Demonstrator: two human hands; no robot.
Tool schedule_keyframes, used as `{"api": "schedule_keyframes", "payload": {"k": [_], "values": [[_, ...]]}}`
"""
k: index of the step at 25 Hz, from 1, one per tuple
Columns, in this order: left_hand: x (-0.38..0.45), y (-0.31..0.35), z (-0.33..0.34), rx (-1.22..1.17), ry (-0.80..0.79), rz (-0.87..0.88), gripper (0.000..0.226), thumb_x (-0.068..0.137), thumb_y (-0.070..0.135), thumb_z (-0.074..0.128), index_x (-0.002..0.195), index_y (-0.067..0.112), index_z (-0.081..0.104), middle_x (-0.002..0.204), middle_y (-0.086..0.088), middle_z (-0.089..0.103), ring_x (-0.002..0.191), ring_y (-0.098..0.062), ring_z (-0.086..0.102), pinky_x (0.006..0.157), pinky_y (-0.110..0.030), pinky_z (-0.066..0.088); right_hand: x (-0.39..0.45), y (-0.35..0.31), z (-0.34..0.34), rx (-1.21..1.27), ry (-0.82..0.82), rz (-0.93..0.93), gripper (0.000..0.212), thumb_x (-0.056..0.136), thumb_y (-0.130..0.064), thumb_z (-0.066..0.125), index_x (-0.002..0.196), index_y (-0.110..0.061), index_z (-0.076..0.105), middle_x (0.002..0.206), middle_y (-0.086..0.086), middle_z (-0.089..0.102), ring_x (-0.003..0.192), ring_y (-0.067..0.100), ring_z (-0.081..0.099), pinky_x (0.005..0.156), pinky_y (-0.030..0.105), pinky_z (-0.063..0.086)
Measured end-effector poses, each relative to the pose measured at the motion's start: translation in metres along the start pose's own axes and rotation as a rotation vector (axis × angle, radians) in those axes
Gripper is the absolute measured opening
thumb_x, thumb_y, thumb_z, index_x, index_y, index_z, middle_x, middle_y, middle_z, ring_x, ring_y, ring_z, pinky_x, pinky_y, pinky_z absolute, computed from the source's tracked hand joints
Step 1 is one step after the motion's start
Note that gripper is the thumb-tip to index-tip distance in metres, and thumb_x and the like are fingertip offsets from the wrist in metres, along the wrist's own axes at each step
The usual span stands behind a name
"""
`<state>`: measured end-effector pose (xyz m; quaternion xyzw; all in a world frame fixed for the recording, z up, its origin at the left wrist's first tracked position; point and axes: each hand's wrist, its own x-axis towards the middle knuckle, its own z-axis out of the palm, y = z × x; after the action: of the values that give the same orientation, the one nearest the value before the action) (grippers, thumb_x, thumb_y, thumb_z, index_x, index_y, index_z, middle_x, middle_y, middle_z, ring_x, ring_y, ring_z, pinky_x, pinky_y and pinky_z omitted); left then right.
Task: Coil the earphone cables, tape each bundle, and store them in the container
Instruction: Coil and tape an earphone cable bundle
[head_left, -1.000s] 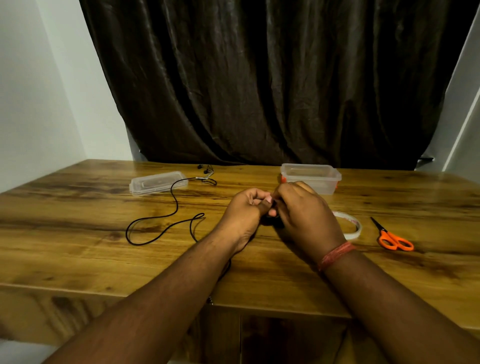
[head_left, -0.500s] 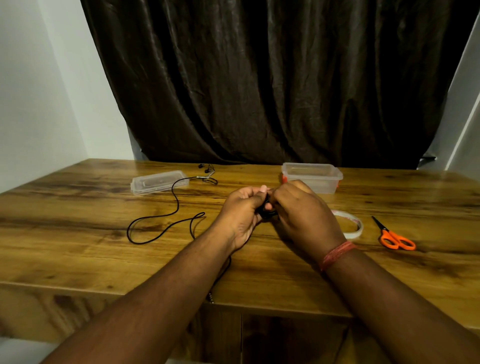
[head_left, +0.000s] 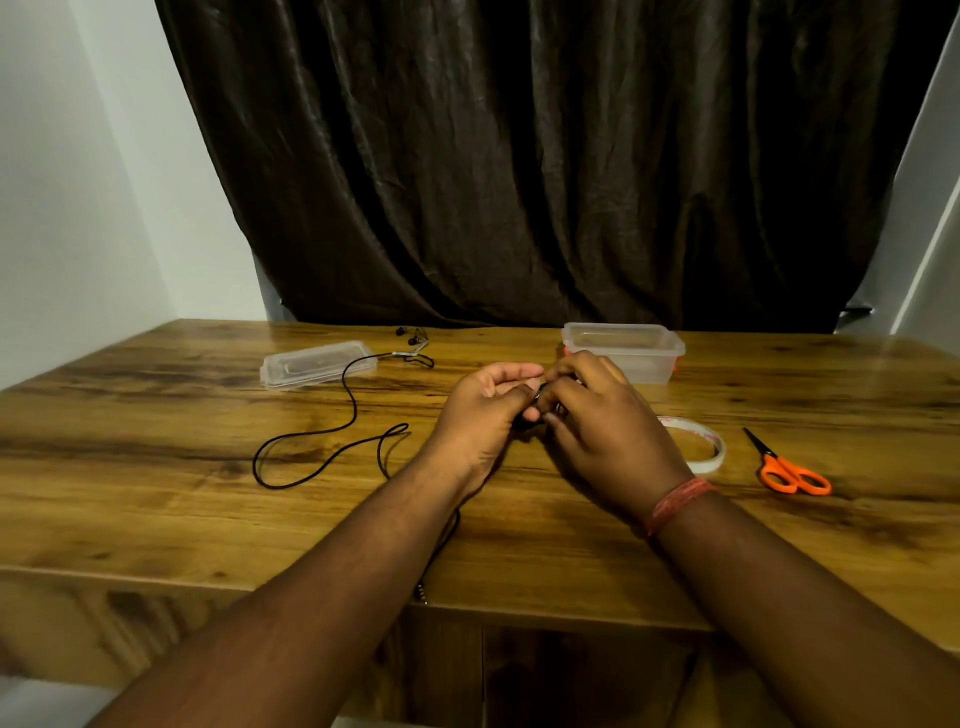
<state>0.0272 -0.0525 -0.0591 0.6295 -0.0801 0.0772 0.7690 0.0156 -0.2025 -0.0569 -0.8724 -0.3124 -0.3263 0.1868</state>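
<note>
Step in hand: coiling one earphone cable (head_left: 332, 441) into a small bundle; I judge the coil only begun, since most of the cable lies loose on the table (head_left: 156, 519).
Left hand (head_left: 483, 410): fingers curled, thumb and fingertips pinching the dark coil (head_left: 537, 402) held between my two hands; clamped on it.
Right hand (head_left: 602, 426): fingers bent over the same coil from the other side; it looks to be pinching or guiding the cable, though the fingers hide the contact itself.
Cable position: earbuds (head_left: 410, 336) lie at the far side near the lid (head_left: 317, 362); the cable snakes toward me in one wide loop, passes under my left wrist, and its plug (head_left: 422, 594) hangs at the near table edge.
Container (head_left: 623, 351): open, just beyond my hands; I see nothing in it, though the walls are only translucent.
Tape (head_left: 698, 447): roll flat on the table, just right of my right hand; within reach.
Scissors (head_left: 789, 467): orange handles, right of the tape.
Technique note: keep the left pinch fixed as anchor; feed loops of equal size with the right; draw slack gently so the earbuds do not snag the lid.
Risk: coil springs open if I let go to fetch tape; hold it with the left hand only.
</note>
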Motion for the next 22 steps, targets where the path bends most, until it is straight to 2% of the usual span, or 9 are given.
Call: {"api": "schedule_keyframes", "payload": {"k": [3, 7, 9, 12, 16, 17, 19, 22], "values": [[-0.0009, -0.0007, -0.0040, 0.072, 0.051, 0.071, 0.019, 0.098, 0.003, 0.054, 0.104, 0.018, 0.064, 0.081, 0.001, 0.071, 0.059, -0.001, 0.060, 0.061, -0.022, 0.050, -0.0034, 0.0026, 0.0005, 0.064, -0.063, -0.021, 0.022, 0.088, -0.021, 0.066, 0.109, -0.027, 0.068, 0.125, -0.006, 0.052, 0.118, 0.010, 0.045, 0.095, 0.018, 0.036], [-0.0011, 0.0007, -0.0053, 0.228, 0.086, 0.116, 0.022, 0.099, 0.007, 0.053, 0.105, 0.027, 0.061, 0.085, 0.007, 0.070, 0.061, 0.005, 0.061, 0.059, -0.014, 0.048, -0.0055, 0.0079, -0.0021, 0.224, -0.075, 0.021, 0.028, 0.089, -0.016, 0.067, 0.114, -0.029, 0.070, 0.135, -0.008, 0.057, 0.124, 0.007, 0.050, 0.105, 0.020, 0.037], [-0.0015, 0.0009, -0.0068, 0.251, 0.079, 0.137, 0.023, 0.099, 0.008, 0.053, 0.104, 0.029, 0.061, 0.083, 0.009, 0.070, 0.063, 0.005, 0.061, 0.058, -0.014, 0.047, -0.0047, 0.0083, -0.0024, 0.243, -0.077, 0.021, 0.030, 0.088, -0.015, 0.068, 0.114, -0.028, 0.071, 0.135, -0.008, 0.057, 0.124, 0.006, 0.051, 0.105, 0.017, 0.035], [-0.0025, -0.0004, -0.0097, 0.293, 0.083, 0.150, 0.023, 0.100, 0.010, 0.053, 0.106, 0.031, 0.059, 0.088, 0.009, 0.070, 0.068, 0.001, 0.061, 0.059, -0.015, 0.047, -0.0047, 0.0066, -0.0016, 0.240, -0.084, -0.002, 0.030, 0.087, -0.015, 0.069, 0.115, -0.027, 0.071, 0.135, -0.006, 0.059, 0.125, 0.006, 0.052, 0.106, 0.021, 0.038], [-0.0019, -0.0022, -0.0091, 0.381, 0.068, 0.166, 0.025, 0.100, 0.012, 0.052, 0.106, 0.036, 0.057, 0.092, 0.007, 0.070, 0.064, 0.003, 0.058, 0.064, -0.026, 0.050, -0.0045, 0.0060, -0.0053, 0.304, -0.082, 0.031, 0.022, 0.085, -0.016, 0.072, 0.104, -0.026, 0.071, 0.130, -0.009, 0.063, 0.120, -0.005, 0.050, 0.101, 0.004, 0.032], [-0.0025, -0.0018, -0.0086, 0.385, 0.062, 0.170, 0.025, 0.100, 0.012, 0.051, 0.106, 0.036, 0.057, 0.094, 0.006, 0.070, 0.065, 0.004, 0.059, 0.065, -0.027, 0.051, -0.0039, 0.0051, -0.0067, 0.318, -0.083, 0.046, 0.018, 0.086, -0.016, 0.071, 0.099, -0.028, 0.069, 0.129, -0.010, 0.063, 0.119, -0.007, 0.050, 0.100, 0.005, 0.034], [-0.0040, -0.0010, -0.0078, 0.393, 0.054, 0.173, 0.026, 0.101, 0.012, 0.051, 0.105, 0.037, 0.056, 0.098, 0.003, 0.071, 0.073, 0.000, 0.064, 0.068, -0.029, 0.055, -0.0036, 0.0045, -0.0077, 0.343, -0.093, 0.089, 0.014, 0.086, -0.018, 0.070, 0.085, -0.030, 0.062, 0.128, -0.011, 0.064, 0.120, -0.006, 0.051, 0.102, 0.014, 0.040], [-0.0062, -0.0017, -0.0058, 0.447, 0.025, 0.200, 0.026, 0.101, 0.011, 0.050, 0.106, 0.036, 0.057, 0.099, 0.000, 0.070, 0.075, -0.002, 0.065, 0.070, -0.031, 0.055, -0.0044, 0.0052, -0.0072, 0.367, -0.031, 0.148, 0.011, 0.089, -0.021, 0.066, 0.085, -0.028, 0.059, 0.119, -0.011, 0.068, 0.116, -0.001, 0.057, 0.098, 0.026, 0.048]]}}
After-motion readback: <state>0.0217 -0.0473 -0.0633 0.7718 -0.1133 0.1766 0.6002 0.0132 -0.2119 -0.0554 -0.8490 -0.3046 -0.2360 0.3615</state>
